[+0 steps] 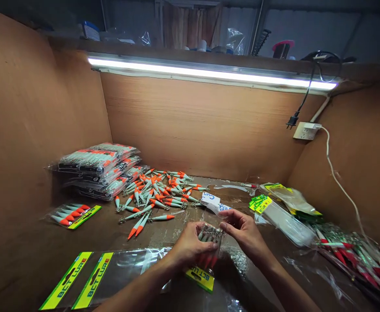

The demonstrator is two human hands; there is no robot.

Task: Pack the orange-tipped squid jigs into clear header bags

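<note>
My left hand (pixel 191 245) is closed around a clear plastic packet of squid jigs (pixel 209 236). The jigs inside have pale bodies and red-orange ends, with their metal hooks at the far end. The packet's yellow and green "BCT LURE" header (pixel 200 278) points toward me. At the hook end, my right hand (pixel 241 229) has thumb and forefinger curled at the bag's edge, seemingly pinching the thin film. Loose pale-and-orange squid jigs (pixel 157 193) lie heaped beyond my hands. Flat bags with yellow headers (pixel 94 279) lie to the left of my left forearm.
Filled black-and-clear packs (pixel 95 167) are stacked at back left, with one jig packet (pixel 74 214) before them. Bundled empty bags (pixel 284 221) and red-and-white lures (pixel 349 255) lie right. A white cord (pixel 331 156) hangs from the outlet (pixel 306 130). Wooden panels enclose the bench.
</note>
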